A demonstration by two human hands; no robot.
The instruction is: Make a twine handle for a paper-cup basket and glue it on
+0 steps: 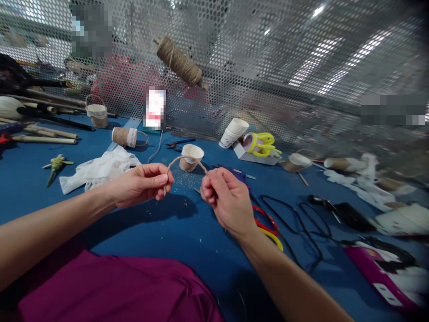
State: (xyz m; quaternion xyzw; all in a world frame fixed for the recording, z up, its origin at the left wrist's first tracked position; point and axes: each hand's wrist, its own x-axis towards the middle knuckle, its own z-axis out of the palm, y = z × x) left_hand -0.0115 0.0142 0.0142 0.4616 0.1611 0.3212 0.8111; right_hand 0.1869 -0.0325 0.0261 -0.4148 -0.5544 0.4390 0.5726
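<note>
Left hand (145,183) and right hand (228,197) are pinching a cord (181,157), probably twine, arching between their fingers, a paper cup (188,167) standing beyond them; shaping seems underway, next calling for even pressure!

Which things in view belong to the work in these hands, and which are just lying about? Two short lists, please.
Belongs, judging by grip and matching material:
- bent cord, held by left hand and right hand
- twine-wrapped cup behind the cord, probably
- twine spool, probably

Seemingly just lying about:
- yellow loops
- green knotted piece
- pale sticks
</note>
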